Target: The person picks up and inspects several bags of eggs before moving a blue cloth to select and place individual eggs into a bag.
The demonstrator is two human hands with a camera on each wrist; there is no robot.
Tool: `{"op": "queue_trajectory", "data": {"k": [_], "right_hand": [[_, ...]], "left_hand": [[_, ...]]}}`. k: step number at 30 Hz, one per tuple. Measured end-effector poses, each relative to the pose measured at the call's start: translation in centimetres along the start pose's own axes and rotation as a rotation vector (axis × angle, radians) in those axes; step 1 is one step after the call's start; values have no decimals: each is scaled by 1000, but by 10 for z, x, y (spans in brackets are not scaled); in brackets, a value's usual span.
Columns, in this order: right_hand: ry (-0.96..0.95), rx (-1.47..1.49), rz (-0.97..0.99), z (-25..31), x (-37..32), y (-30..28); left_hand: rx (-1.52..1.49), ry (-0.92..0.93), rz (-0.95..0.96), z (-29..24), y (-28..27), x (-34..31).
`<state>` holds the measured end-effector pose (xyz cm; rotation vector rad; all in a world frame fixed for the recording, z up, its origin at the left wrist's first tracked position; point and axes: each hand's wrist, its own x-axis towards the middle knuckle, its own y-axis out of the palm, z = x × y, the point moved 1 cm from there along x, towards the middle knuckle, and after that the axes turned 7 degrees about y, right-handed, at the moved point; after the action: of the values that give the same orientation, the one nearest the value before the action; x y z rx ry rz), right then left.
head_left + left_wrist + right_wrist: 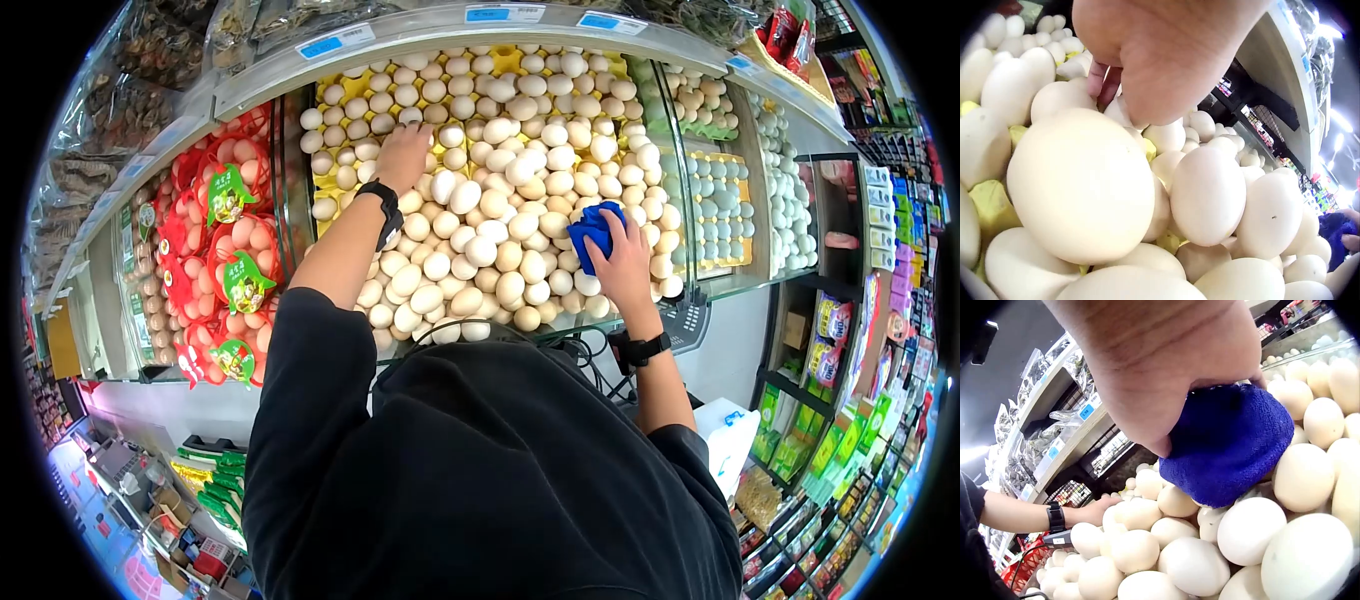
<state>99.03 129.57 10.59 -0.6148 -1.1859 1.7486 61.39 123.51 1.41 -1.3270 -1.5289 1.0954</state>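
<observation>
Pale eggs (523, 226) lie heaped over yellow trays (434, 90) in a glass-sided display. At the upper left of the heap, the left hand (403, 158) reaches down with its fingertips around an egg (1117, 112), partly hidden by the palm in the left wrist view. A bunched blue cloth (592, 236) is gripped by the right hand (626, 268) over the right part of the heap. In the right wrist view the cloth (1225, 444) hangs below the palm, against the eggs; whether it wraps an egg cannot be seen.
Red net bags of brown eggs (240, 235) stand left of a glass divider. Greenish eggs on trays (722, 205) lie to the right. A shelf edge with price labels (335, 41) runs above the far side. Black cables (590, 358) hang near the front edge.
</observation>
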Motion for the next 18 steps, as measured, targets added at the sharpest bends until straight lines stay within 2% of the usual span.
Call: {"op": "queue_trajectory", "data": {"k": [2, 7, 9, 13, 14, 16, 18], "right_hand": [[-65, -92, -16, 1, 3, -4], [-85, -56, 130, 9, 8, -11], [-95, -48, 168, 13, 11, -14], [-182, -154, 171, 27, 12, -22], [-195, -150, 176, 31, 11, -22], [-309, -114, 99, 40, 10, -20], [-345, -73, 112, 49, 8, -15]], "left_hand": [[-2, -48, -21, -4, -6, -1], [-31, -78, -95, -22, -30, -10], [-206, -67, -59, -38, -58, -22], [-270, -139, -129, -63, -117, -80], [-283, -106, -180, -58, -117, -101], [-332, -232, -280, -68, -133, -143], [-327, -329, -321, -71, -135, -184]]}}
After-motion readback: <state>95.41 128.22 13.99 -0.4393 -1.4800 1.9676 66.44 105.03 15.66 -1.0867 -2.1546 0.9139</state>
